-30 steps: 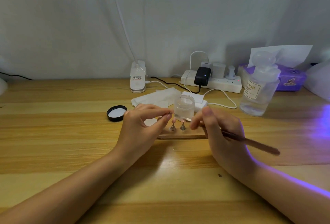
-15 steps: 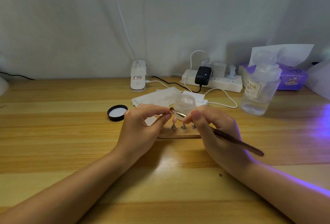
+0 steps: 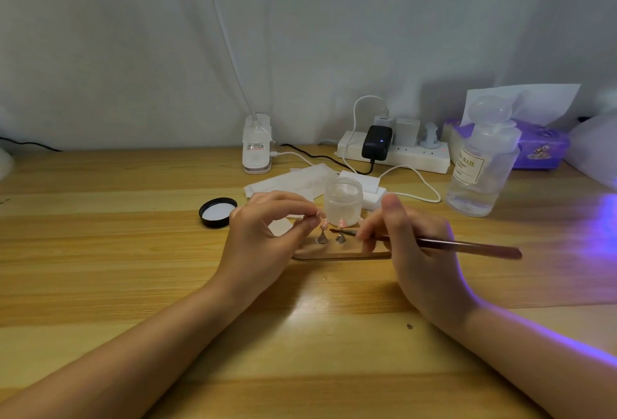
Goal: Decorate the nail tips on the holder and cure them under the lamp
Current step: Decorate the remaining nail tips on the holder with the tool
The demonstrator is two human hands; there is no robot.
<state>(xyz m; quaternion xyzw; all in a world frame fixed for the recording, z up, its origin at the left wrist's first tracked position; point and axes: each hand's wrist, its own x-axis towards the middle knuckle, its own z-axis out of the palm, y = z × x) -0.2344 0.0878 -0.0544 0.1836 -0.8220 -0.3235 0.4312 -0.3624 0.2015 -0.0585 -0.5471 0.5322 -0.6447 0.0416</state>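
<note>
Showing glossy varnished wood across the table (image 3: 133, 251); matt wood on the holder (image 3: 337, 254) between the hands, topped by shiny metal stands (image 3: 322, 239); frosted plastic jar (image 3: 344, 199) beyond; dark lacquered brush (image 3: 467, 246) handle gleaming.

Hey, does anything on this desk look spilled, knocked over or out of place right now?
Nothing spilled or tipped. The small jar stands open behind the nail holder, with its black lid lying upturned to the left. That fits work in progress rather than a mishap.
</note>
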